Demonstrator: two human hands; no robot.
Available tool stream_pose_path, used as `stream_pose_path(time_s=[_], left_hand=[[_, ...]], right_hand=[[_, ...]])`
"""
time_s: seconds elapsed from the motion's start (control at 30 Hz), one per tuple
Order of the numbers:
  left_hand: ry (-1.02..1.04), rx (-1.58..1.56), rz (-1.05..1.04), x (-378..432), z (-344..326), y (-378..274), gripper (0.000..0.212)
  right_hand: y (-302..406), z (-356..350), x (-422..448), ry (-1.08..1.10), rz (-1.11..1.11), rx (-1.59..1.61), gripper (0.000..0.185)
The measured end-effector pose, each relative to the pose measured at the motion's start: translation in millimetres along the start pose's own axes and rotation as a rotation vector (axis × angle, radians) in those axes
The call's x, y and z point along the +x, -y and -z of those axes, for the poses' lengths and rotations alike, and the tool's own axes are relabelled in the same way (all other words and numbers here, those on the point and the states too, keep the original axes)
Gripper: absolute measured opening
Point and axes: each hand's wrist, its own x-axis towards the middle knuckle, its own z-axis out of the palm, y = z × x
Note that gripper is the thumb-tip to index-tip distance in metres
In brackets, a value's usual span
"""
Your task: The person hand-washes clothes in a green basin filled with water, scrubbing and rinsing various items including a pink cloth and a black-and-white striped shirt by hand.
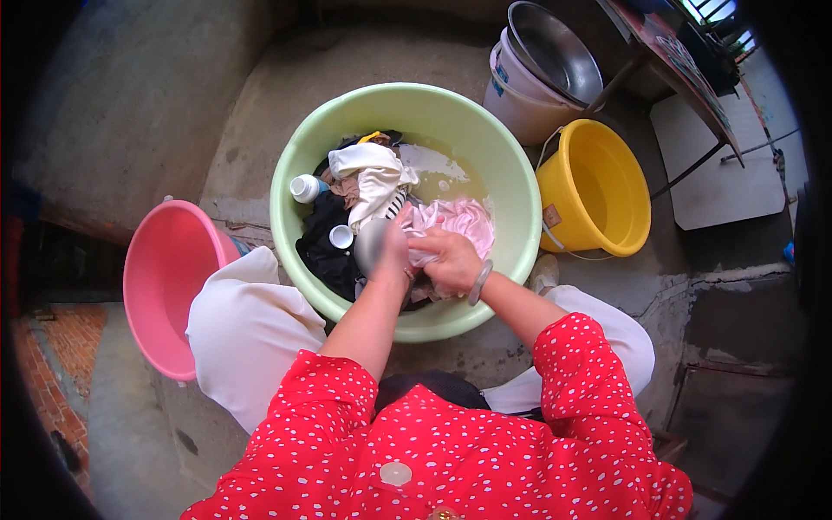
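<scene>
A large pale green plastic basin (500, 162) stands on the floor before me, with wet laundry and cloudy water in it. Both my left hand (393, 250) and my right hand (452, 257) grip a pink cloth (465, 224) over the basin's near half. A round blur covers part of the left hand. Beyond the hands lies a white garment (374, 172), and black clothing (325, 231) fills the left side. A small white bottle (305, 188) rests on the clothes near the left wall, and a white cap (340, 237) sits closer to my left hand.
To the left stands a pink bucket (172, 279), beside my knee. A yellow bucket (608, 188) holding liquid is at the right. Behind it, a metal bowl (556, 52) tilts in a pale bucket (520, 107). A table (682, 58) with thin legs reaches in at upper right.
</scene>
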Motion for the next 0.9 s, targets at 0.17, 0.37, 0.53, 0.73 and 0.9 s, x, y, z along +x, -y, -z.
stream_pose_path(time_s=[0.17,0.37,0.53,0.73,0.9], left_hand=[[0.147,-0.017,-0.060,37,44,8,0.037],[-0.044,0.078,-0.037,-5,-7,14,0.037],[-0.154,0.157,-0.180,-3,-24,23,0.036],[-0.233,0.239,-0.186,9,-6,19,0.032],[-0.318,0.117,-0.178,0,-38,13,0.037]], right_hand=[[43,-16,-6,-0.136,0.104,-0.215,0.032],[21,-19,7,-0.231,0.098,-0.374,0.016],[-6,-5,31,-0.215,-0.198,-0.370,0.020],[13,-11,22,-0.216,-0.157,-0.247,0.021],[-46,14,24,-0.227,-0.307,0.006,0.036]])
